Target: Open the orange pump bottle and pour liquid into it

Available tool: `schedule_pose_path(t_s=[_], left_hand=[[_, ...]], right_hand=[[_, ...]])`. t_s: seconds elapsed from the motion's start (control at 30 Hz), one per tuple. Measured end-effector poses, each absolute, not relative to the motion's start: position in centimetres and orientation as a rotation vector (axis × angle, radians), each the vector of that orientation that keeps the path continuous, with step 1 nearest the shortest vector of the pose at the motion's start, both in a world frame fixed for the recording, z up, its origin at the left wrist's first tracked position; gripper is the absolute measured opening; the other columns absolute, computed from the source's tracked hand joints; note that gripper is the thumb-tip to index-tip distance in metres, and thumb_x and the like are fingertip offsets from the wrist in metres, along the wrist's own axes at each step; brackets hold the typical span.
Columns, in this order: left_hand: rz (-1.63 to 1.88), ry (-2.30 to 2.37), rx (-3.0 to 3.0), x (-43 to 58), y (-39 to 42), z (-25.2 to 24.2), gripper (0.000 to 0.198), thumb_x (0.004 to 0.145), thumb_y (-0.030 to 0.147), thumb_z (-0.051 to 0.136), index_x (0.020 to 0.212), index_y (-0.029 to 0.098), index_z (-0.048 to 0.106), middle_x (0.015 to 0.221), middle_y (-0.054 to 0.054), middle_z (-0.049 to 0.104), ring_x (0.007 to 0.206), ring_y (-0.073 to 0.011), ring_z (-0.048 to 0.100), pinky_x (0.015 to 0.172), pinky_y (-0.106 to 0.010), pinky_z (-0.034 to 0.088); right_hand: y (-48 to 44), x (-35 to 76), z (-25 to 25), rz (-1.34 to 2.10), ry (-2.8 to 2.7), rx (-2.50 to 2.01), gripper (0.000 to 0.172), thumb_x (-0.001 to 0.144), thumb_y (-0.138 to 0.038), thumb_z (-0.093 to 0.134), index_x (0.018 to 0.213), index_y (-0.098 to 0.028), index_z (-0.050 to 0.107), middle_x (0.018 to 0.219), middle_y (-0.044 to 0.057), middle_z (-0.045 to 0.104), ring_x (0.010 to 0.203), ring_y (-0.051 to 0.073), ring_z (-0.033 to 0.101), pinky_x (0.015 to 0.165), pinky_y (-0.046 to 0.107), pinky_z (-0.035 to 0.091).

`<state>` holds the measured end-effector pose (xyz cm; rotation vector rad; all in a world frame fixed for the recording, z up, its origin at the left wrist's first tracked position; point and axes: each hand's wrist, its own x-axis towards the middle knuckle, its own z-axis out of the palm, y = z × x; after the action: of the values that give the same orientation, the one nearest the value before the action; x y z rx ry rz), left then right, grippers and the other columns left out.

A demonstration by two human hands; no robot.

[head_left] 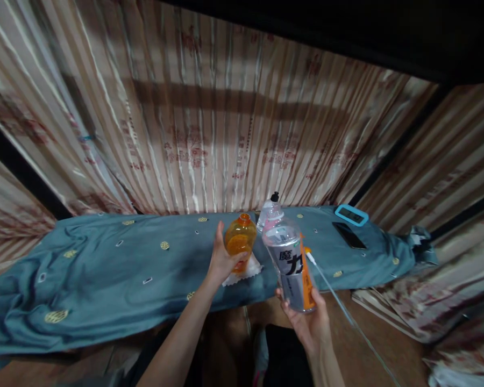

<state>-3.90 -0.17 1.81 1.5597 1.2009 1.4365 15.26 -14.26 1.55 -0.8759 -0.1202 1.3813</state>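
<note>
My left hand is wrapped round the lower part of an orange bottle, which has no cap and stands at a white cloth on the blue-green cover. My right hand grips a clear bottle by its base. It has a silver and orange label, is tilted, and is held up near the front edge. Behind it is another clear bottle with a black cap, partly hidden.
A light-blue framed device and a dark phone lie on the right of the patterned cover. A white cable runs from an orange item down to the floor. Striped curtains hang behind.
</note>
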Motion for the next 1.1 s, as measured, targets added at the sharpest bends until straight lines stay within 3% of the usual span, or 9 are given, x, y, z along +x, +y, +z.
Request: schedule_pose_path(t_s=[0.13,0.33,0.63,0.93,1.1], left_hand=[[1.358,1.171,1.561,-4.3,0.1,1.8,0.102,0.058,0.021,0.08,0.144,0.024,0.025,0.143,-0.015,0.046,0.133,-0.0305,0.045,0.112,-0.052,0.032],[1.298,1.15,1.576,-4.5,0.1,2.2,0.086,0.061,0.018,0.076,0.137,0.023,0.037,0.126,-0.01,0.062,0.119,-0.0287,0.059,0.104,-0.049,0.044],[1.323,1.202,1.596,-4.5,0.0,1.2,0.065,0.06,0.024,0.08,0.119,0.019,0.053,0.119,-0.011,0.063,0.115,-0.0289,0.059,0.103,-0.048,0.044],[1.212,1.241,1.592,-4.0,-0.7,2.2,0.063,0.06,0.021,0.078,0.114,0.022,0.047,0.111,-0.007,0.065,0.104,-0.0276,0.065,0.092,-0.044,0.052],[1.202,1.265,1.581,-3.8,-0.7,2.3,0.063,0.059,0.021,0.078,0.113,0.022,0.045,0.11,-0.008,0.066,0.103,-0.0293,0.066,0.09,-0.044,0.053]], right_hand=[[-14.1,15.2,1.7,1.336,-0.128,-0.937,0.052,0.049,-0.047,0.081,0.094,-0.026,0.065,0.093,0.004,0.072,0.079,0.026,0.07,0.057,0.03,0.053],[-13.7,15.1,1.2,1.299,-0.134,-1.017,0.05,0.044,-0.048,0.084,0.087,-0.026,0.068,0.09,0.004,0.072,0.079,0.028,0.069,0.058,0.033,0.054],[-14.5,15.0,1.4,1.193,-0.138,-1.124,0.05,0.045,-0.049,0.081,0.088,-0.027,0.068,0.089,0.005,0.071,0.076,0.026,0.068,0.055,0.036,0.055],[-15.9,14.8,1.9,1.087,-0.086,-1.222,0.058,0.041,-0.049,0.083,0.093,-0.028,0.067,0.088,0.003,0.072,0.076,0.024,0.068,0.058,0.035,0.058],[-16.7,15.3,0.9,1.134,-0.118,-1.207,0.055,0.051,-0.049,0.079,0.1,-0.028,0.066,0.095,0.006,0.071,0.087,0.026,0.068,0.068,0.041,0.059]])
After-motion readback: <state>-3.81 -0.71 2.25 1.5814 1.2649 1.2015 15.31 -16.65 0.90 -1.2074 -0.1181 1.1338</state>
